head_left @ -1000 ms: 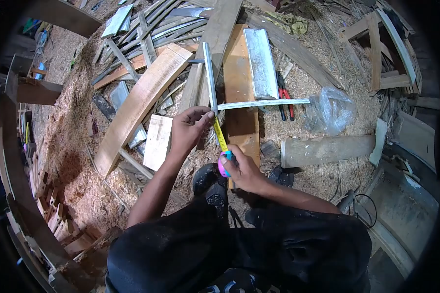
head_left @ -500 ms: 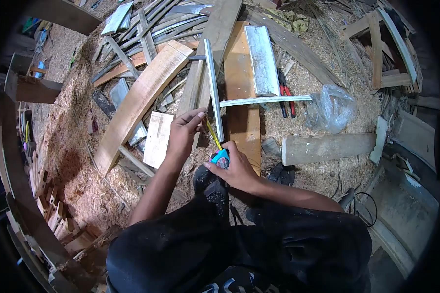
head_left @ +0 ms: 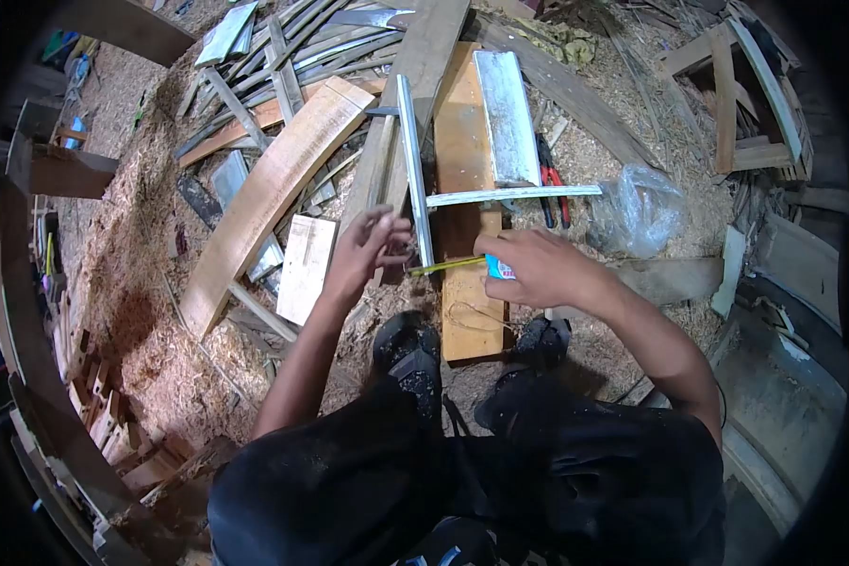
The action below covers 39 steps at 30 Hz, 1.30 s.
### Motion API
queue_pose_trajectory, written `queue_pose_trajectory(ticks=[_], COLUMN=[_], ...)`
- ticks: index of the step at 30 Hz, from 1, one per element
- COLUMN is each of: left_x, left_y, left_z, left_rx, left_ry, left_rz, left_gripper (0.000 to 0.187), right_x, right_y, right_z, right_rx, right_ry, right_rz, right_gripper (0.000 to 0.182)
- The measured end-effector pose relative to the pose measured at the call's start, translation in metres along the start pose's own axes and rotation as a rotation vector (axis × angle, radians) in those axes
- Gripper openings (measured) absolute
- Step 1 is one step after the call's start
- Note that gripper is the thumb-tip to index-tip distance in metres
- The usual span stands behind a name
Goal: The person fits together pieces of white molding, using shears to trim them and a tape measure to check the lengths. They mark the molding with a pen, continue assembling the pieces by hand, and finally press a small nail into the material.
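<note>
My right hand (head_left: pixel 542 267) grips a blue tape measure (head_left: pixel 500 269) above an orange-brown board (head_left: pixel 472 321). A short length of yellow blade (head_left: pixel 448 266) sticks out of its case to the left. Near the blade's free end is my left hand (head_left: pixel 370 253), its fingers apart, loosely bent and slightly blurred, with nothing seen in them. Just beyond the blade, a narrow pale strip (head_left: pixel 410 160) runs away from me. A second whitish strip (head_left: pixel 514 193) meets it from the right, roughly square to it.
A whitish panel (head_left: pixel 507 118) lies on the orange board, beside red-handled pliers (head_left: pixel 552 179) and clear plastic wrap (head_left: pixel 643 212). To the left are a long curved plank (head_left: pixel 274 198), a short pale block (head_left: pixel 307 269) and a handsaw (head_left: pixel 368 18). Wood shavings (head_left: pixel 132 283) cover the ground.
My right hand has moved right and slightly up with the tape measure, its blade swinging from steep to nearly level. My left hand has let go of the blade and spread its fingers.
</note>
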State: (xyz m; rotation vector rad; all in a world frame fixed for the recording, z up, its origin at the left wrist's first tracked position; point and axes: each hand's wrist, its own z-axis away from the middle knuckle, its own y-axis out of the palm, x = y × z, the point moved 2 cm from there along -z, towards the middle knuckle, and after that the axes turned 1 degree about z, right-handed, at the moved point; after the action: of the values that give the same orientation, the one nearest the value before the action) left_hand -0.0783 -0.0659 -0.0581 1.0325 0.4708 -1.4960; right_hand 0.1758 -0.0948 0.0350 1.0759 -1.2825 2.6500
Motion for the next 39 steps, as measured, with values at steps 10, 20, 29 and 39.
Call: queue_pose_trajectory(ticks=[10, 20, 29, 39], left_x=[-0.021, -0.008, -0.021, 0.011], left_y=[0.019, 0.005, 0.029, 0.029], left_z=[-0.034, -0.021, -0.02, -0.031], left_rx=[0.012, -0.053, 0.16, 0.165], left_ry=[0.07, 0.065, 0.108, 0.099], left_rz=[-0.661, 0.053, 0.334, 0.362], left_gripper=[0.035, 0.024, 0.035, 0.037], right_x=[-0.057, -0.009, -0.005, -0.004], right_y=[0.033, 0.099, 0.081, 0.079], right_z=[0.009, 0.009, -0.003, -0.004], right_rx=[0.061, -0.005, -0.114, -0.187], right_ry=[0.021, 0.141, 0.25, 0.297], right_rz=[-0.679, -1.741, -1.798, -1.723], right_gripper=[0.026, 0.025, 0.028, 0.025])
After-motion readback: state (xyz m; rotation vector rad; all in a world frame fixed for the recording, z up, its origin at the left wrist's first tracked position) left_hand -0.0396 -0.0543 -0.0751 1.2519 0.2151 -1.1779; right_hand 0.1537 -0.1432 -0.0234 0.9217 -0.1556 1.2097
